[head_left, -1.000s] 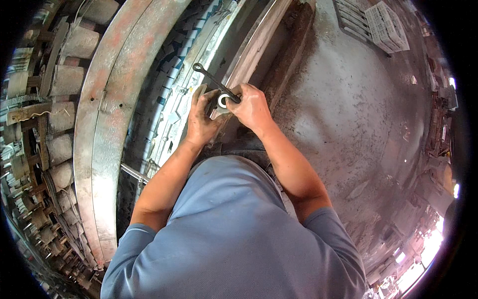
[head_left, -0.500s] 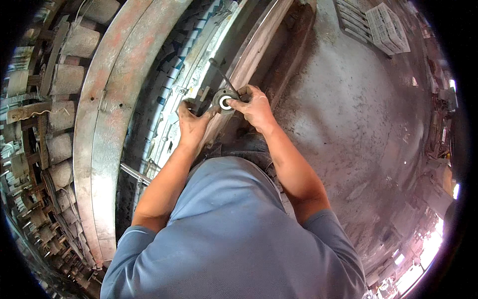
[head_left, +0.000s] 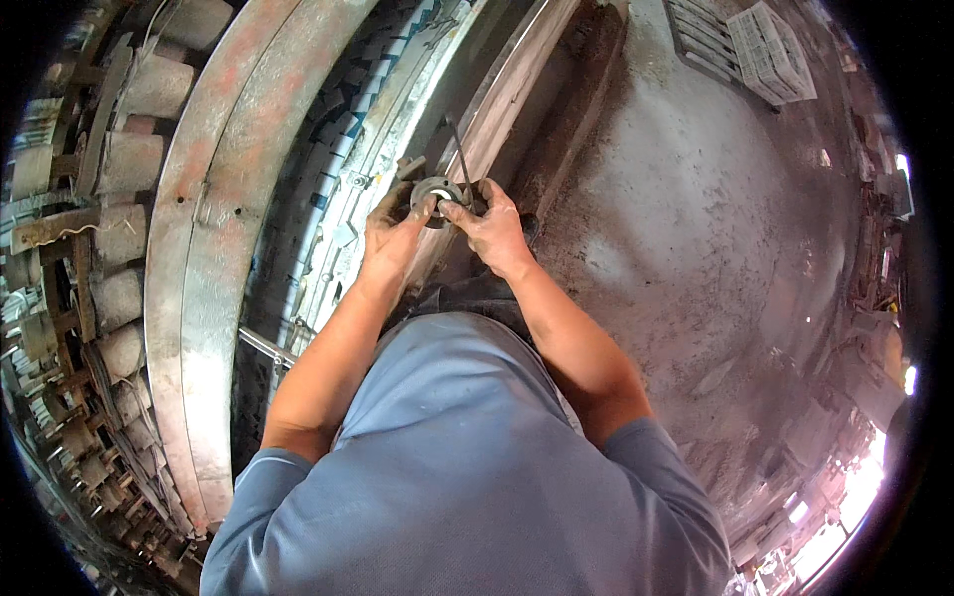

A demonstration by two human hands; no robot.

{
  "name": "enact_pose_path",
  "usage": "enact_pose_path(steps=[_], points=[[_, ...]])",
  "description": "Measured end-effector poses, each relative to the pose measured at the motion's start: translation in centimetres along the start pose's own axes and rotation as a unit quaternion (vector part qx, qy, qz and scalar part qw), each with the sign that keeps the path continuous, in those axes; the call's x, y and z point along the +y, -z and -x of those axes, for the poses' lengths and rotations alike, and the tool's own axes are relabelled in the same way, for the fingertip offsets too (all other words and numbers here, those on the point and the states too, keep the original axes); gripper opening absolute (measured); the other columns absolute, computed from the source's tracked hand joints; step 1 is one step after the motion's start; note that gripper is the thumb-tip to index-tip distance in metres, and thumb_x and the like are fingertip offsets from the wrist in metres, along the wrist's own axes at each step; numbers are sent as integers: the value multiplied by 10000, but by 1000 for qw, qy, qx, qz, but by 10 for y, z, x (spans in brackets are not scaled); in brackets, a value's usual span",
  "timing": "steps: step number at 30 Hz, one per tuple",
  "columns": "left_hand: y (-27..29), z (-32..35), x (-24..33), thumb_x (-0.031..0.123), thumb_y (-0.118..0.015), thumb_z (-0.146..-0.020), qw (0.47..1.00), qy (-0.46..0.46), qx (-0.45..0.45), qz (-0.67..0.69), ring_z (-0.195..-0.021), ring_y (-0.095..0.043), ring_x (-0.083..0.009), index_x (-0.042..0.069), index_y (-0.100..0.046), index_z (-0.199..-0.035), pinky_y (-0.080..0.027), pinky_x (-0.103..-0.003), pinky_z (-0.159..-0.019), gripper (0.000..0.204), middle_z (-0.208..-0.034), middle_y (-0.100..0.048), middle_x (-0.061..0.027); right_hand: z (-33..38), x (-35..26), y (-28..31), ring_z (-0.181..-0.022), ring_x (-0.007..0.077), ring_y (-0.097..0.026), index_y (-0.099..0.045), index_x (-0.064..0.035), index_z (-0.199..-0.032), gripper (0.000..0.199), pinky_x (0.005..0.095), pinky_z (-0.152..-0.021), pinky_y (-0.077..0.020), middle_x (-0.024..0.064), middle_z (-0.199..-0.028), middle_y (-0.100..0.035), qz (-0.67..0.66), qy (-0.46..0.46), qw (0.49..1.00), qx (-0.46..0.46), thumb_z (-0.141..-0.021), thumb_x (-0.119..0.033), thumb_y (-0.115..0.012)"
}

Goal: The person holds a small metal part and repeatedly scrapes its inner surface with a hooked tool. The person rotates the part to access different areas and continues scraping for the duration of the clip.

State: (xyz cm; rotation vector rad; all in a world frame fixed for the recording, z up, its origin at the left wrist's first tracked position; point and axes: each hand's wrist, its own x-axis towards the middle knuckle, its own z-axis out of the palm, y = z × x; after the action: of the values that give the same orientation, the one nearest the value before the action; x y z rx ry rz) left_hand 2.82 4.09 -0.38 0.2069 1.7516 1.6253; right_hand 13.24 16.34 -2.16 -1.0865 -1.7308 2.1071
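Note:
A round grey metal flange (head_left: 429,187) with a hole near its rim and a pale ring in its centre is held over the long bench edge. My left hand (head_left: 392,230) is closed round its left side, thumb pressed to the centre. From the right, my right hand (head_left: 494,230) grips it too, its thumb at the pale ring. A thin dark rod (head_left: 459,147) with a small knob-like end sticks up from beside my right fingers. Its lower end is hidden, so whether it is a loose tool is unclear. Both hands look dirty.
A long pale wooden or metal beam (head_left: 507,104) runs under the flange. Left of it lie a shiny rail (head_left: 333,243) and a broad curved metal guard (head_left: 204,268). Grey floor (head_left: 686,248) stretches right, with a white crate (head_left: 770,55) at its far end.
The flange has moved slightly left and tilted. My left fingers have closed round it, and my right hand has shifted left. The rod now stands more upright.

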Motion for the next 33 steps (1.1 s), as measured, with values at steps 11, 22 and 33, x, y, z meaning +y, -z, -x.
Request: enact_pose_path(steps=[11, 22, 33], points=[[18, -4, -13, 139, -761, -896, 999, -31, -20, -18, -1034, -643, -175, -112, -546, -1324, -512, -290, -917, 541, -1180, -677, -154, -2, 9, -9, -724, 112, -582, -601, 12, -980, 338, 292, -649, -491, 53, -816, -647, 11, 49, 999, 17, -861, -229, -807], [17, -7, -17, 129, -763, -889, 996, -57, 1, -64, -955, -657, -165, -105, -594, -1220, -530, -287, -857, 439, -1100, -700, -141, -1, 8, -10, -707, 82, -545, -610, -8, -994, 317, 265, -629, -469, 14, -814, -626, -24, 40, 999, 9, -870, -230, -800], [18, 3, -18, 66, -803, -818, 969, -168, -69, -168, -1230, -535, -230, 59, -398, -1444, -461, -354, -1033, 746, -1341, -523, -143, -4, 2, 1, -679, 154, -600, -600, 0, -947, 369, 316, -635, -490, 83, -797, -640, -34, -11, 999, -11, -831, -273, -820]])
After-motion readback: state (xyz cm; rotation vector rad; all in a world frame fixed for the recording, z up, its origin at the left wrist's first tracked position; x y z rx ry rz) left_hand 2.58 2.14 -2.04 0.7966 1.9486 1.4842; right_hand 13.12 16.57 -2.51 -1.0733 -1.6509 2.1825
